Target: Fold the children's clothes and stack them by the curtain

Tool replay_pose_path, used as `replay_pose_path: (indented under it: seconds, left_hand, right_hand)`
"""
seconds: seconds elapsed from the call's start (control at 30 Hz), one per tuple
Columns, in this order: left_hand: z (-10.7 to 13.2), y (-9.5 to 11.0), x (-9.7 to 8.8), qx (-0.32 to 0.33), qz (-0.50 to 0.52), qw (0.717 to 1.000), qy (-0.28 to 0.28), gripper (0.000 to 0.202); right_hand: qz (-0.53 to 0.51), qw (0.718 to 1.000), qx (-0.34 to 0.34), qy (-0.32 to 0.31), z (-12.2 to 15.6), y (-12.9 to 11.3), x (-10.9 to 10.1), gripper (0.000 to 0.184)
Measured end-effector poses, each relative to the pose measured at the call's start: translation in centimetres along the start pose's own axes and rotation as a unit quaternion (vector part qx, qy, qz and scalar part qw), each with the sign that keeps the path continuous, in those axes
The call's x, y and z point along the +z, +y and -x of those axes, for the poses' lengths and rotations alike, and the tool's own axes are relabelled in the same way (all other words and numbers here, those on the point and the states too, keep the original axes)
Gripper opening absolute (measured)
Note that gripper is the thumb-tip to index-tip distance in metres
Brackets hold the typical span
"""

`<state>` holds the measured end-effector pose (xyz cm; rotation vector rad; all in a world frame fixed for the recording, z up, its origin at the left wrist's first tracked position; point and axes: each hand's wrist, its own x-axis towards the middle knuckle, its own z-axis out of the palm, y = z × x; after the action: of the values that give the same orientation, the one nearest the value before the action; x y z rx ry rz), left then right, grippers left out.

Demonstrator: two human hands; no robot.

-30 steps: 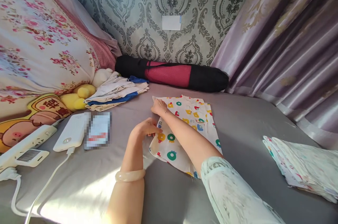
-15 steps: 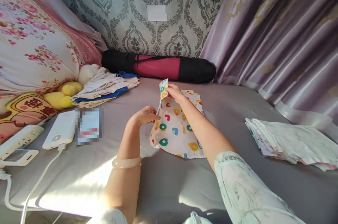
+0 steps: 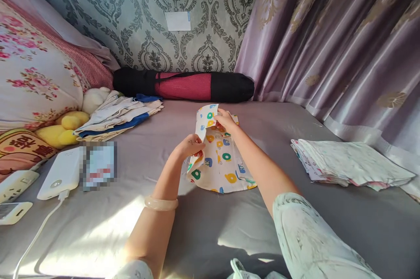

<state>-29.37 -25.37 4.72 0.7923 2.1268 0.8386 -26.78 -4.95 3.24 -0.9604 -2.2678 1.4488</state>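
Observation:
A small cream cloth point(image 3: 220, 166) printed with coloured shapes lies on the grey bed sheet point(image 3: 210, 231) in front of me, its left edge lifted. My left hand point(image 3: 190, 145) pinches that edge near the middle. My right hand point(image 3: 224, 120) grips the far corner, which stands up off the bed. A pale bangle point(image 3: 161, 203) sits on my left wrist. My right arm wears a light patterned sleeve point(image 3: 308, 239).
A folded stack of pale cloths point(image 3: 348, 166) lies to the right by the purple curtain point(image 3: 334, 38). A black and red roll bag point(image 3: 183, 86) lies along the wall. At left are folded clothes point(image 3: 118, 113), plush toys point(image 3: 62, 128), a power bank point(image 3: 61, 173) and a floral pillow point(image 3: 33, 73).
The cloth lay flat a second ago. Both hands have lifted its left edge and far corner and are turning it over to the right; my view has shifted right.

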Motion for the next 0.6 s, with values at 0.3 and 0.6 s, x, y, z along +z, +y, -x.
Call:
replay_pose_path:
  seconds: [0.3, 0.6]
  left_hand:
    - [0.0, -0.6, 0.0, 0.017, -0.011, 0.999, -0.032, 0.028]
    - [-0.1, -1.6, -0.6, 0.154, -0.199, 0.966, 0.062, 0.022]
  right_hand:
    - [0.013, 0.998, 0.069, -0.001, -0.4, 3.8, -0.4, 0.067]
    - [0.341, 0.93, -0.05, 0.126, 1.3, 1.4, -0.1, 0.039]
